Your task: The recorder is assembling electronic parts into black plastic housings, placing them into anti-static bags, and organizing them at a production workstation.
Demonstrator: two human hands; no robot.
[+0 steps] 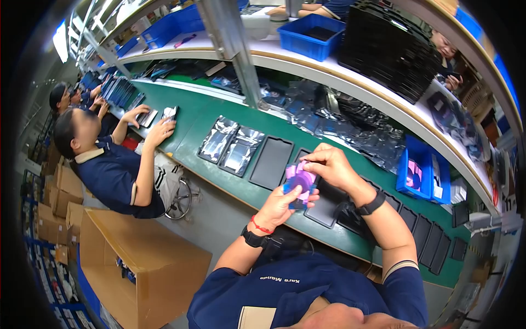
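Observation:
My left hand (284, 205) is closed round a small stack of flat pink and purple pieces (302, 180) with blue at its edges, thumb on top. At its upper right edge, my right hand (332, 165) pinches with thumb and fingers; whether it has one layer or the whole stack is too small to tell. Both hands are above a row of shallow black trays on the green bench. One black tray (272, 160) lies just left of the stack, another (323, 209) partly beneath my hands. Farther left, silvery plastic bags (243, 151) fill two trays.
Blue bins (415, 167) with pink pieces stand to the right. Dark plastic bags (350, 123) lie heaped along the back, under a shelf carrying a blue bin (312, 36) and a black stack (392, 52). A co-worker (112, 170) sits left; a cardboard box (143, 263) stands lower left.

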